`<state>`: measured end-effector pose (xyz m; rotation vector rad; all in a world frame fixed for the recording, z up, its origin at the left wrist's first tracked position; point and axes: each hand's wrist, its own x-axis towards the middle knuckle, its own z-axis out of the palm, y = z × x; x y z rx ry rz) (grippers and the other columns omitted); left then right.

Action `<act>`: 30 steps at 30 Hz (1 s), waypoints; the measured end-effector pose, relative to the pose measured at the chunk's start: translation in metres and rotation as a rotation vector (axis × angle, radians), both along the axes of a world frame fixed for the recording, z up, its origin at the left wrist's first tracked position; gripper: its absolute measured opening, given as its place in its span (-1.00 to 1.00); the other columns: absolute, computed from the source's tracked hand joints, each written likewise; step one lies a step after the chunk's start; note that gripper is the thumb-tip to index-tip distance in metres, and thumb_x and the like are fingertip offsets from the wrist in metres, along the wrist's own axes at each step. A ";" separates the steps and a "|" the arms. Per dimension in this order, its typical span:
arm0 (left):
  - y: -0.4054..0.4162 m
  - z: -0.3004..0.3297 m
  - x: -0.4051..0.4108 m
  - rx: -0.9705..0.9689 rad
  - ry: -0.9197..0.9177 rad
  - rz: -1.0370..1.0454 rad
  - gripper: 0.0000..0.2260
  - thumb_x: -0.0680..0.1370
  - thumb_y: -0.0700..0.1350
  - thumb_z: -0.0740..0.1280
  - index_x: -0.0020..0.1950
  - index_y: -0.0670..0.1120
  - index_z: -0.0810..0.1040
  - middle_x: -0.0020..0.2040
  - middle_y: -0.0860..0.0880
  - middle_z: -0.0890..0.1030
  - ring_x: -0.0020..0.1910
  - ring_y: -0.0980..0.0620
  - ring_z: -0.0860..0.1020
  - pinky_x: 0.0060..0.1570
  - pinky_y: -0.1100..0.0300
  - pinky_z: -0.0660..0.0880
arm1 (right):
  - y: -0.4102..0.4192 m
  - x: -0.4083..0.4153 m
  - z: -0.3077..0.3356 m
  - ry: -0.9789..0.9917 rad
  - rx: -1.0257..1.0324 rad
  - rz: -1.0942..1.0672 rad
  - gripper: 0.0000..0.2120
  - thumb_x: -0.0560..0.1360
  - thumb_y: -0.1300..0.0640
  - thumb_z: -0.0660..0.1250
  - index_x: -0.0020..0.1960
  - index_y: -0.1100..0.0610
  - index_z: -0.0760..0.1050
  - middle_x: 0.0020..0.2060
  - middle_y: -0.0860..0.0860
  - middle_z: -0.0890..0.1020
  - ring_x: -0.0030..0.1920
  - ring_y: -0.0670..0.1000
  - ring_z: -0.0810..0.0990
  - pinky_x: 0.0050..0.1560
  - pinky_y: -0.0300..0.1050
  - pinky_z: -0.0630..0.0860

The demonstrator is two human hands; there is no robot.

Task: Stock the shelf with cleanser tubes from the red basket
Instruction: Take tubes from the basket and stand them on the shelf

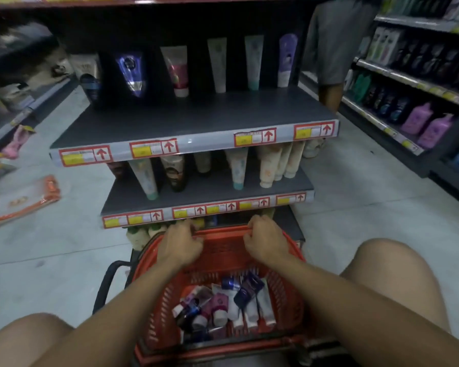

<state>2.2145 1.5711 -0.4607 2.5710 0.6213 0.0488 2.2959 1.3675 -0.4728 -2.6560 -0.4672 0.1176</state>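
I'm clutching the basket (220,263) far rim with both grips, left (180,242) and right (265,239). Tubes (223,305) are lying below them. I'm positioning; next, picking one for the shelf (196,120) above.

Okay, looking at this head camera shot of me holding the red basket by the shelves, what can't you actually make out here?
- Price labels, head view: print too small and blurred to read.
- Cleanser tubes in the red basket: piled on each other, so no count; brand text unreadable.
- Bottom shelf stock: largely hidden behind the basket and both hands, left hand, right hand.
- Left aisle items: motion-blurred.
- Bystander: cut off by the top edge.
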 end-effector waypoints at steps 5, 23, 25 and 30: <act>0.009 -0.059 -0.004 -0.074 0.159 0.023 -0.78 0.50 -0.08 0.43 0.14 -0.03 0.64 0.06 -0.09 0.72 0.10 -0.14 0.67 0.07 0.10 0.58 | -0.008 0.001 -0.064 0.191 -0.079 -0.027 -0.72 0.54 0.02 0.36 0.18 0.15 0.56 0.11 0.13 0.63 0.11 0.17 0.64 0.08 0.01 0.59; 0.036 -0.252 -0.031 -0.274 0.663 0.003 -0.72 0.55 0.01 0.43 0.21 -0.08 0.65 0.13 -0.15 0.72 0.08 -0.16 0.68 0.02 0.08 0.61 | -0.001 -0.005 -0.256 0.961 -0.044 -0.199 -0.59 0.68 0.10 0.25 0.48 0.26 0.42 0.40 0.20 0.52 0.41 0.21 0.50 0.31 -0.07 0.43; 0.038 -0.266 -0.034 -0.254 0.704 0.007 -0.61 0.51 -0.01 0.47 0.32 -0.06 0.60 0.25 -0.15 0.64 0.20 -0.15 0.62 0.16 0.10 0.58 | 0.006 -0.004 -0.269 1.019 0.002 -0.285 -0.56 0.69 0.08 0.25 0.50 0.27 0.40 0.43 0.22 0.50 0.43 0.22 0.47 0.39 0.00 0.38; 0.040 -0.294 -0.035 -0.185 0.778 0.021 -0.31 0.40 0.17 0.47 0.51 0.05 0.41 0.51 -0.21 0.42 0.40 -0.26 0.50 0.36 0.02 0.49 | 0.019 -0.007 -0.302 1.055 0.214 -0.535 -0.84 0.52 -0.04 0.49 0.02 -0.13 0.53 0.20 0.06 0.63 0.29 0.18 0.60 0.33 0.11 0.53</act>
